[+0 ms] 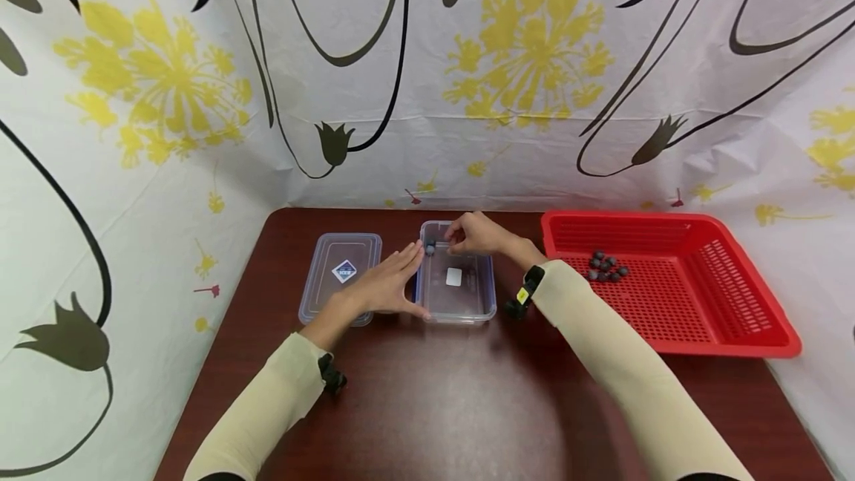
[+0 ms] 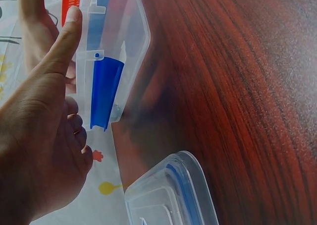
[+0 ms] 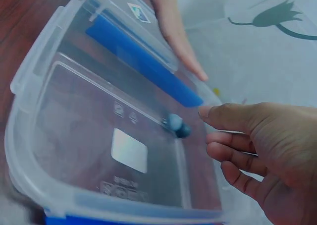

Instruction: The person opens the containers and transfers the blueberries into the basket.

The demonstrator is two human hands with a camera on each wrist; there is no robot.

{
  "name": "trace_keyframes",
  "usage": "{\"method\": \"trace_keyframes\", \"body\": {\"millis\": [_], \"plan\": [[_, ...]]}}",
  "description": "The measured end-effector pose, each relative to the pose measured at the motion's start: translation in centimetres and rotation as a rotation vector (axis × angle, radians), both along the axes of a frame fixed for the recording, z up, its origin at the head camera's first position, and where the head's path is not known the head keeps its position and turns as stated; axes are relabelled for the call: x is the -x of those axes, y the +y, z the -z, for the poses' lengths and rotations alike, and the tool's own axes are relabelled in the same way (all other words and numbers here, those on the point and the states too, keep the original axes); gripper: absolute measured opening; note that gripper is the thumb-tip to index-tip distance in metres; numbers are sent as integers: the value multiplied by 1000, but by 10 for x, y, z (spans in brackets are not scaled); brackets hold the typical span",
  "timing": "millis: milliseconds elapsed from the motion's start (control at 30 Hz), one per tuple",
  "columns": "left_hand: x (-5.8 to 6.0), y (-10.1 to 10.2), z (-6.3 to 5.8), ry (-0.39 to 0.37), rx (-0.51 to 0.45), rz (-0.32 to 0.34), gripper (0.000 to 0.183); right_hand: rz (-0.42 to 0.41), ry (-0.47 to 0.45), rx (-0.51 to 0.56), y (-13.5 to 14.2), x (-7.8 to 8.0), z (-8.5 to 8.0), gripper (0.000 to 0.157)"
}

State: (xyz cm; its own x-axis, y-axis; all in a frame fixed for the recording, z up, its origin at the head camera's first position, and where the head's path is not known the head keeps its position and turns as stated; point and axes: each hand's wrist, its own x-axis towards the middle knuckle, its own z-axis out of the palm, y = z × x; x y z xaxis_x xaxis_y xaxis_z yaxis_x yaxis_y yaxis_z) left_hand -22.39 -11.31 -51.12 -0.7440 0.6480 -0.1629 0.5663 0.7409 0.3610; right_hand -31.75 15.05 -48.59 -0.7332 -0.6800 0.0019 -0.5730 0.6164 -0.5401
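Observation:
A clear plastic food container [image 1: 461,295] with blue side clips stands lidless on the table. A few dark blue berries, which look like blueberries [image 1: 430,249], lie inside near its far left corner. My left hand [image 1: 384,280] rests along the container's left side, fingers straight and thumb at the near left corner. Over the container's far end hovers my right hand [image 1: 481,234]; in the right wrist view its fingers are loosely bent, thumb apart from them, with nothing between. There the berries [image 3: 177,126] sit on the container floor just off the fingertips.
To the left lies the container's clear lid [image 1: 347,266] with a blue-and-white sticker. A red plastic basket [image 1: 695,310] on the right holds several more dark berries [image 1: 606,267]. A patterned white cloth [image 1: 427,80] hangs behind the dark wooden table [image 1: 427,399].

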Motion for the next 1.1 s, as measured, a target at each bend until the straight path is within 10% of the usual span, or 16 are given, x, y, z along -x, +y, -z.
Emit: {"method": "trace_keyframes", "body": {"millis": [1100], "plan": [[1,0,1,3,-19,7,133,264,36,-32,-38,-8,53,21]]}}
